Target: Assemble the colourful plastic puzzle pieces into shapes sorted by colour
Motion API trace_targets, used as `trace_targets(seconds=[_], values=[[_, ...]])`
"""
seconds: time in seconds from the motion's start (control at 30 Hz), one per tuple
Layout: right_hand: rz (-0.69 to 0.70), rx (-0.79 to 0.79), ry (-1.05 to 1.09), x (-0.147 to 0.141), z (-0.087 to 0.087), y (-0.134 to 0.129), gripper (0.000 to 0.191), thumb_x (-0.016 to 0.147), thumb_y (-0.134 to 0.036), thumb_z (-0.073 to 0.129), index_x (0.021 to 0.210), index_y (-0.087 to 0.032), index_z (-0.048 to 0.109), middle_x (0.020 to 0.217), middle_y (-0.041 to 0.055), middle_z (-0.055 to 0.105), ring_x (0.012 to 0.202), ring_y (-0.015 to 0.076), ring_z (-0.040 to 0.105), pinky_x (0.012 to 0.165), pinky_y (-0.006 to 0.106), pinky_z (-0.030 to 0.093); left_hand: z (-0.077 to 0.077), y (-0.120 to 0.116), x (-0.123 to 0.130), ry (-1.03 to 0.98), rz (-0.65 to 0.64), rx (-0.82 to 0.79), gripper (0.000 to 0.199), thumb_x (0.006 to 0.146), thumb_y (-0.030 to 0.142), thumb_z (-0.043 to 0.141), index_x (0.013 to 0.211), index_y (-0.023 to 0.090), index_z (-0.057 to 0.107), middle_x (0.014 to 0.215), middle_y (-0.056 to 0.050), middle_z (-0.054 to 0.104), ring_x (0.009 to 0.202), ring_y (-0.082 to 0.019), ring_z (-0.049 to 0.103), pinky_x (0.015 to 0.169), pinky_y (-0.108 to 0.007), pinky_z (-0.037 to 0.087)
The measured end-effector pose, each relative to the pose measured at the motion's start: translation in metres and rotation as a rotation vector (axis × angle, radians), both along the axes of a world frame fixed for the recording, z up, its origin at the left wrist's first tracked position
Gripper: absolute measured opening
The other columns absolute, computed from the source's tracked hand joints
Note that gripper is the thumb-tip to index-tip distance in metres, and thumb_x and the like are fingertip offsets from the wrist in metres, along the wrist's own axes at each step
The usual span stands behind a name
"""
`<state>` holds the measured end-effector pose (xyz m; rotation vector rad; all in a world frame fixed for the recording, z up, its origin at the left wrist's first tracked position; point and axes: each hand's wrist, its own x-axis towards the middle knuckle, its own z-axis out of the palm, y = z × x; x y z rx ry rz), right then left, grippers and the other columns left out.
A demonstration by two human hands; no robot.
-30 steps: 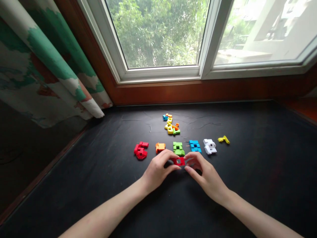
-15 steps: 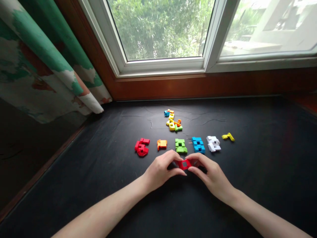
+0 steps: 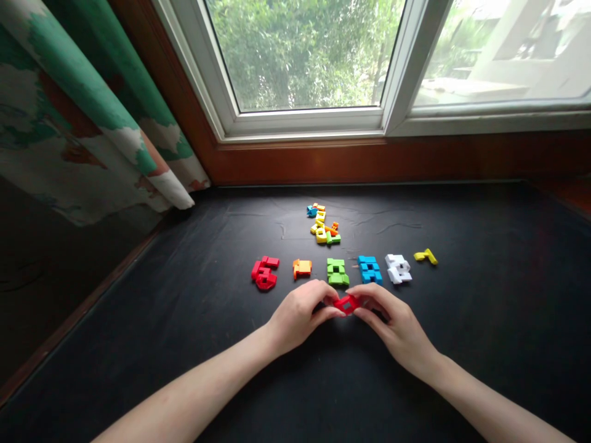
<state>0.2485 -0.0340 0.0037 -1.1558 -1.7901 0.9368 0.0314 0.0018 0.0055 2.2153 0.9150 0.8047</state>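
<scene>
Red plastic piece (image 3: 347, 303) pinched between left hand (image 3: 299, 317) and right hand (image 3: 397, 326).

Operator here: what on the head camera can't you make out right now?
Head view only:
- The red block piece: its ends are hidden by the left hand and right hand.
- The heap of small coloured pieces: too small to separate.
- The left forearm and right forearm: cut off by the bottom edge.
</scene>
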Motion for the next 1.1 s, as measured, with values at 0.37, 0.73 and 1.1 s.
trace_targets(seconds=[0.37, 0.73, 1.1], values=[[0.003, -0.103, 0.050, -0.0014, -0.0005, 0.0011, 0.010, 0.094, -0.027, 0.060, 0.103, -0.023, 0.059, 0.098, 0.0034, 0.069, 0.086, 0.0189, 0.069, 0.078, 0.031, 0.057, 0.0011, 0.0003, 0.0004, -0.052, -0.006, 0.176, 0.038, 0.095, 0.050, 0.054, 0.079, 0.015, 0.060, 0.073, -0.004, 0.064, 0.067, -0.015, 0.059, 0.064, -0.025, 0.047], [0.063, -0.131, 0.063, -0.0035, -0.0034, -0.0021, 0.023, 0.087, -0.023, 0.067, 0.104, -0.024, 0.051, 0.095, 0.0014, 0.068, 0.079, 0.0167, 0.066, 0.069, 0.029, 0.054, -0.0028, 0.0019, -0.0014, -0.120, -0.023, 0.153, 0.039, 0.090, 0.049, 0.060, 0.073, 0.014, 0.058, 0.070, -0.004, 0.064, 0.064, -0.015, 0.059, 0.063, -0.026, 0.049], [0.019, -0.073, 0.080, -0.0018, -0.0015, -0.0012, 0.017, 0.091, -0.023, 0.064, 0.105, -0.025, 0.056, 0.099, 0.0019, 0.066, 0.081, 0.0159, 0.066, 0.071, 0.028, 0.056, -0.0013, 0.0026, -0.0007, -0.117, -0.099, 0.109, 0.033, 0.095, 0.041, 0.058, 0.080, 0.012, 0.065, 0.074, -0.006, 0.067, 0.068, -0.015, 0.061, 0.066, -0.025, 0.050]])
